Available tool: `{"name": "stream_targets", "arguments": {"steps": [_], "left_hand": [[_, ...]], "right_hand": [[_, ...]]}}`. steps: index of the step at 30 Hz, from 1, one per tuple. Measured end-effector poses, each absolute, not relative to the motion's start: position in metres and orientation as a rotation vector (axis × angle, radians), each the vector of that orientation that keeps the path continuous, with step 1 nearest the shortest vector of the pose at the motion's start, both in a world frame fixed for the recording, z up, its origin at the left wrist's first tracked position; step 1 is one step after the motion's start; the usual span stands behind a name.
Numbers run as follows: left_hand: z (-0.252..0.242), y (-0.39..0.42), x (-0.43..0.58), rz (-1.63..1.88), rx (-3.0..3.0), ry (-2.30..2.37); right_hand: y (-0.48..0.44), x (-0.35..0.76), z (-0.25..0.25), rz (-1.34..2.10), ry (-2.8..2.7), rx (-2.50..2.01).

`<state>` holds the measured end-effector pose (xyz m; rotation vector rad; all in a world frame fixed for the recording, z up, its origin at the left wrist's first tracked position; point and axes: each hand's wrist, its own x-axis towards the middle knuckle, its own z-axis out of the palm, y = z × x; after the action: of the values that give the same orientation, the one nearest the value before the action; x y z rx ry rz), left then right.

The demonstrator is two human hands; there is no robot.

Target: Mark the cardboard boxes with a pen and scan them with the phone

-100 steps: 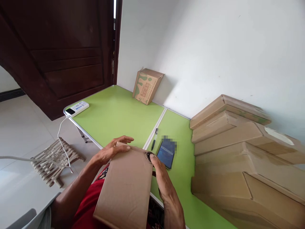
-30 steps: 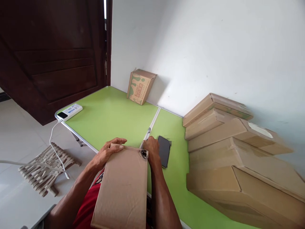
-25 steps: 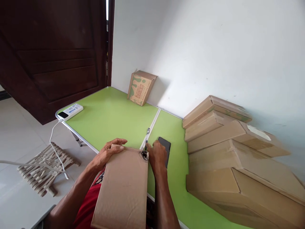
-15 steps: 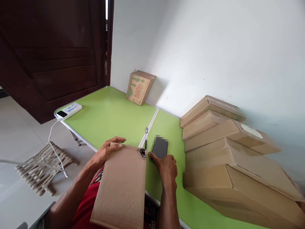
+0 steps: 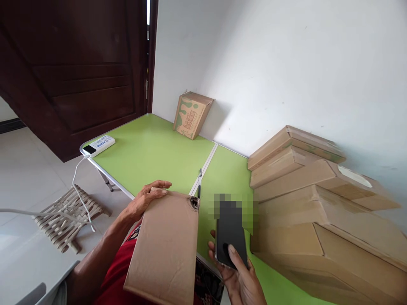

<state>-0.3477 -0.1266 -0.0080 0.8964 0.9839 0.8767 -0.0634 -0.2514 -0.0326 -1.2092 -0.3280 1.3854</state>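
Note:
My left hand (image 5: 149, 198) grips the far left edge of a plain cardboard box (image 5: 163, 245), thumb on top and fingers over its far side. The box lies tilted over my lap at the table's edge, with a dark, torn hole (image 5: 193, 203) in its far right corner. In my right hand (image 5: 237, 269) is a dark smartphone (image 5: 230, 237), raised above the table, thumb across its lower screen and fingers round its left side. A slim dark and silver tool (image 5: 200, 180), perhaps a pen or knife, lies just past the box on the table's seam.
Several cardboard boxes (image 5: 295, 207) are stacked at the right of the green folding table (image 5: 149, 144). A printed carton (image 5: 193, 115) leans on the wall. A white power bank (image 5: 99, 146) with a cable lies at the left corner; a woven stool (image 5: 68, 216) stands below.
My right hand has lifted the phone off the table, bringing it nearer and turning it screen-up. My left hand keeps its hold on the box. The view has shifted slightly left.

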Motion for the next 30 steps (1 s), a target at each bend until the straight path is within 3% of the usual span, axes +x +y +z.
{"name": "stream_targets", "arguments": {"steps": [9,18,30], "left_hand": [[-0.005,-0.128,-0.349,0.897,0.952,1.004],[-0.006,-0.127,-0.349,0.900,0.953,0.981],[-0.005,-0.128,-0.348,0.911,0.967,0.995]], "right_hand": [[-0.278,-0.138,0.018,1.572,-0.375,-0.827],[-0.271,-0.164,0.009,1.692,-0.460,-0.732],[-0.263,-0.139,0.009,1.540,-0.455,-0.862]]}}
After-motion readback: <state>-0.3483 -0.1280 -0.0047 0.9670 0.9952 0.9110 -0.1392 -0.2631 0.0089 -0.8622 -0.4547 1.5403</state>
